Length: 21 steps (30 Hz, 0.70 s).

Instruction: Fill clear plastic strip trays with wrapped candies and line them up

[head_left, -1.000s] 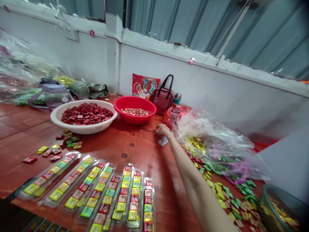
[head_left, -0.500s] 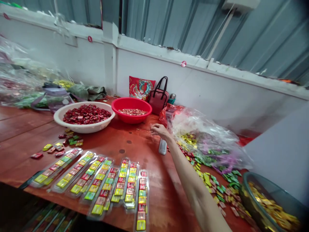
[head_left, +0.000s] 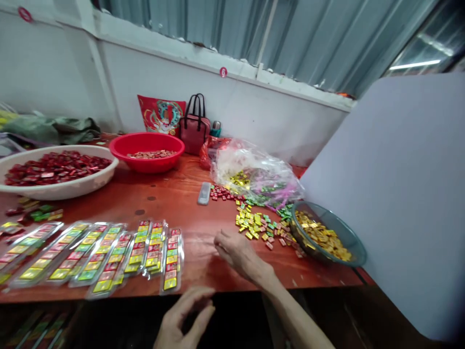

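Observation:
My right hand [head_left: 238, 254] is low over the red table, to the right of the filled trays. Its fingers are curled together; a faint, clear smear shows by the fingertips, and I cannot make out what they hold. My left hand [head_left: 185, 317] is in front of the table edge, thumb and fingers curved with a gap between them and nothing visible inside. The nearest clear plastic tray [head_left: 172, 259] holds a row of small red, yellow, green and pink wrapped pieces. Several similar trays [head_left: 109, 252] lie fanned out to its left.
A white basin [head_left: 69, 186] of red pieces and a red basin [head_left: 147, 165] stand at the back left. Loose yellow pieces [head_left: 249, 220] lie near a clear bag [head_left: 250, 162]. A grey-green basin [head_left: 354, 242] holds gold pieces at right. A small clear case [head_left: 204, 194] lies mid-table.
The view has swung right. My right hand has drawn back from beside the red basin towards the table's front. My left hand has come into view at the bottom.

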Tool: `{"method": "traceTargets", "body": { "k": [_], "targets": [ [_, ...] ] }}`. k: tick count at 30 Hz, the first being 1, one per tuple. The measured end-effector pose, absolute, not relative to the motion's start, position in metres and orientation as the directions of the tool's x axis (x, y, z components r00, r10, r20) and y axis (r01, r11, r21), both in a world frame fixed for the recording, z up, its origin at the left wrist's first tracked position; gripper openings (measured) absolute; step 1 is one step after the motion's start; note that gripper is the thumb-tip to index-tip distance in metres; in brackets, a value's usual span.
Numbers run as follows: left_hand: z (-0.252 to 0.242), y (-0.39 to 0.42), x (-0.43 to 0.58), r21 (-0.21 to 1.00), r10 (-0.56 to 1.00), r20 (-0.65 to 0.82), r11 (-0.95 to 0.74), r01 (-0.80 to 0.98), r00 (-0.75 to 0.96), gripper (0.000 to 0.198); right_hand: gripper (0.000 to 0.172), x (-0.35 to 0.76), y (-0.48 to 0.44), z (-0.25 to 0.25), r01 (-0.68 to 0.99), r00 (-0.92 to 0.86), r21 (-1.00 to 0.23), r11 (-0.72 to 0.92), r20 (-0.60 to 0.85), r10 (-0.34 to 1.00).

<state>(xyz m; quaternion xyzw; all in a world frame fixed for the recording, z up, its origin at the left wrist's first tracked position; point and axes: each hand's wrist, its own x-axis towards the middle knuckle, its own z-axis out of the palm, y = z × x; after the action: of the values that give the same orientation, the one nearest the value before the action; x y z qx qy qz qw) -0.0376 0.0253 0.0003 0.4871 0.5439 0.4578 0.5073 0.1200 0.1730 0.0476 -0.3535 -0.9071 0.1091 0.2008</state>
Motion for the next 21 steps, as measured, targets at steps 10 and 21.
{"method": "traceTargets", "body": {
  "k": [10, 21],
  "targets": [
    [-0.005, 0.098, -0.021, 0.711, 0.912, 0.368, -0.400, 0.578, 0.180, 0.034, 0.010, 0.176, 0.130, 0.016, 0.603, -0.548, -0.542, 0.586, 0.254, 0.797],
    [-0.026, 0.123, -0.016, 0.630, 0.866, 0.427, -0.492, 0.601, 0.261, 0.014, 0.017, 0.216, 0.251, 0.039, 0.759, -0.181, -0.537, 0.367, 0.367, 0.912]
  ]
}}
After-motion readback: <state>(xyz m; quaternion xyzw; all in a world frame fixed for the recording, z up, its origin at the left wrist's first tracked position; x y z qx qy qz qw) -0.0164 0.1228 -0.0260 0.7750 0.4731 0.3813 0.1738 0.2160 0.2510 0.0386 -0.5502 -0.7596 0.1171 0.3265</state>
